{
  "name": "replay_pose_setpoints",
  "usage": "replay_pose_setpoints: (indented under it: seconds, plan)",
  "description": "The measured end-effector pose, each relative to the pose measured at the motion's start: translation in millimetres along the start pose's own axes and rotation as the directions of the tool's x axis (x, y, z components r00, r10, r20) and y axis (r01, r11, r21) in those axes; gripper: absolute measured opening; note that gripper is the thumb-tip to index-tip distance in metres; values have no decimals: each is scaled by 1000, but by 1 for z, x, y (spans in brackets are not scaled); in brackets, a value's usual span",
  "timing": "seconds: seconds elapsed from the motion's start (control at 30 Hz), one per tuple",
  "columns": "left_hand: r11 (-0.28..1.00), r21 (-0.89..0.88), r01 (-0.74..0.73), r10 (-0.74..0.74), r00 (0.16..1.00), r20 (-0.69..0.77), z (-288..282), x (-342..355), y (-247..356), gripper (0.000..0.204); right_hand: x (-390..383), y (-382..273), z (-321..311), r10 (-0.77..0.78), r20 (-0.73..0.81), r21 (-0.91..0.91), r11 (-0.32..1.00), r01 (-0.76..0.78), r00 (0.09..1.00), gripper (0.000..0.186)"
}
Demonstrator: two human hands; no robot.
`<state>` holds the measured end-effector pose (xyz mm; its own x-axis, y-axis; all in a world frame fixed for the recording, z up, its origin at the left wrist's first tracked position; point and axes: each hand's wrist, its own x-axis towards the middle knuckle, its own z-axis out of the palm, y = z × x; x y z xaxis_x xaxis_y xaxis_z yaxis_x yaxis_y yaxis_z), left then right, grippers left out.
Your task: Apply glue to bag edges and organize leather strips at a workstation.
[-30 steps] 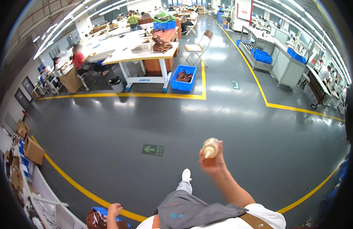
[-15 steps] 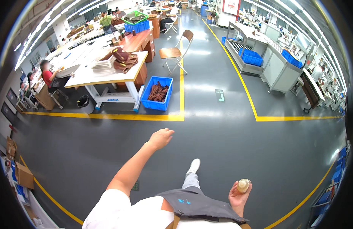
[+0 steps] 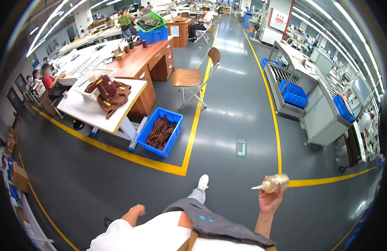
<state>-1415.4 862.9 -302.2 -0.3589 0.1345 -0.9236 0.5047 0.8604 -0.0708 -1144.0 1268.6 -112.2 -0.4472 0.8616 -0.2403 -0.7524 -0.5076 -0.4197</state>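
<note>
My right hand (image 3: 269,202) is raised at the lower right, its fingers wrapped round a clear squeeze bottle (image 3: 279,181). The bottle lies tilted on its side, holds something pale yellowish, and has a thin whitish nozzle pointing left. At the lower left, my left hand (image 3: 137,210) hangs low over the floor near my side. It appears loosely open and empty, though most of its fingers are foreshortened. Between the hands are a dark grey apron (image 3: 202,217) over my white shirt and one white shoe (image 3: 203,181) stretched forward on the floor.
A blue bin (image 3: 161,133) of brown strips stands beside a white-topped table (image 3: 118,119) bearing a brown leather bag (image 3: 109,92). A folding chair (image 3: 187,78) stands beyond. Yellow lines (image 3: 262,75) mark a walkway. Grey roller stations (image 3: 323,121) stand right; seated people work left.
The table, chair and blue bin are nearer as I move forward. My left arm has swung back and down. The right hand has risen, turning the bottle so its nozzle shows.
</note>
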Motion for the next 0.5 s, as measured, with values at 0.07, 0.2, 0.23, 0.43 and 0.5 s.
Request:
replay_pose_setpoints:
  seconds: [0.07,0.2,0.23,0.43,0.5]
  plan:
    - [997,-58,55,-56,998,-20,2,50,-2,31,55,0,23,35,100,28,999,-38,994,52]
    - [987,-154,54,-73,991,-116,-154,43,102,28,157,-18,42,-59,12,20,998,58,998,48]
    - [990,-95,-108,81,964,-254,-179,70,119,25,180,-25,46,-98,-12,-22,995,98,995,48]
    - [755,125,-644,561,534,-633,-418,127,317,23,324,-64,57,-209,-81,-39,978,207,974,37]
    - [717,136,-683,583,482,-654,-478,130,368,23,380,-70,61,-220,-144,-39,975,217,965,38]
